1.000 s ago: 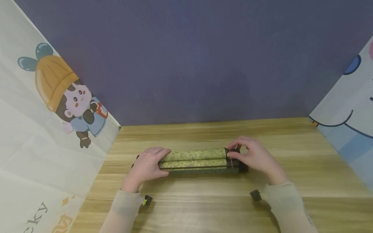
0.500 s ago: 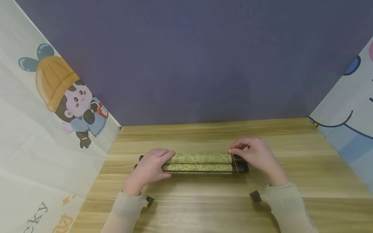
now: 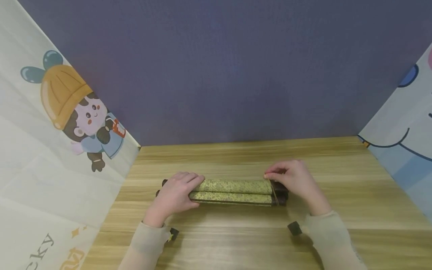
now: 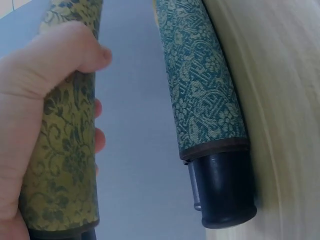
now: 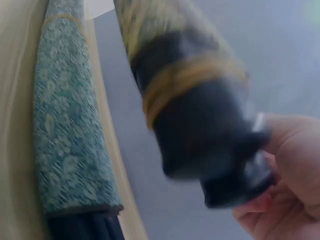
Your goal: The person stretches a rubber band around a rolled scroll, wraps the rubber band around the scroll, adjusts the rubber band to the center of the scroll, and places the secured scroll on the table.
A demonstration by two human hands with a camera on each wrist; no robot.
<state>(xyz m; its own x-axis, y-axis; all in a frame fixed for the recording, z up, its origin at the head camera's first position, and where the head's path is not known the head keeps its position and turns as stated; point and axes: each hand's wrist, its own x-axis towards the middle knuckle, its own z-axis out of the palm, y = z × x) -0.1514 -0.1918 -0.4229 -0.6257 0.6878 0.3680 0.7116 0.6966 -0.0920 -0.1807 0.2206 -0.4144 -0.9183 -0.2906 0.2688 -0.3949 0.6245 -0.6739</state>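
Note:
A hanging scroll [image 3: 236,186] in yellow-green patterned brocade, rolled from both ends into two parallel rolls with dark knobs, is held level over the table. My left hand [image 3: 177,191] grips its left part, thumb along the near side. At the scroll's right end my right hand [image 3: 297,182] pinches a thin tan rubber band [image 3: 275,193], which stretches over the dark knobs in two strands. The right wrist view shows the rubber band [image 5: 175,82] round the knobs, blurred. Below lies a teal patterned scroll [image 4: 205,75], seen in both wrist views and hidden in the head view.
The wood-grain table [image 3: 229,240] meets a dark blue-grey panel [image 3: 219,75] at the back. White cartoon-printed sheets, the left sheet [image 3: 30,150] and the right sheet [image 3: 411,123], flank it. Small black wrist devices, such as the right one [image 3: 295,228], stick out beside the sleeves.
The yellow-green scroll has shifted slightly right and nearer, covering the teal one in the head view. The band now shows two strands at its end, drawn toward the right fingertips.

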